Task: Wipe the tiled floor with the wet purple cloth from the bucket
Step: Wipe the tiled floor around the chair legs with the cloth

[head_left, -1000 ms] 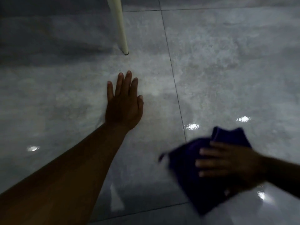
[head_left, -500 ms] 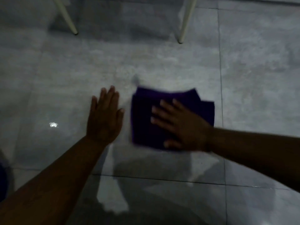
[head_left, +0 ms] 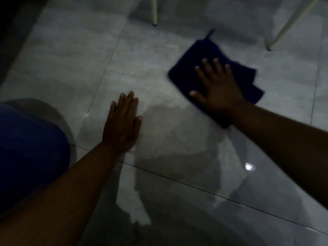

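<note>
The purple cloth (head_left: 204, 55) lies folded flat on the grey tiled floor (head_left: 145, 71), right of centre. My right hand (head_left: 216, 87) presses down on it with fingers spread, covering its near part. My left hand (head_left: 122, 123) rests flat on a bare tile to the left of the cloth, fingers together, holding nothing. The floor near me shines wet. A blue rounded shape (head_left: 30, 148) at the left edge may be the bucket; I cannot tell for sure.
Two white furniture legs stand on the floor beyond the cloth, one (head_left: 154, 15) at top centre and one (head_left: 284, 31) slanting at top right. A dark edge (head_left: 10, 32) runs along the far left. A light reflection (head_left: 249, 167) glints on the wet tile.
My right hand has slid the cloth away from my left hand, forward and to the right toward the furniture legs. The view has shifted, and the blue shape shows more at the left.
</note>
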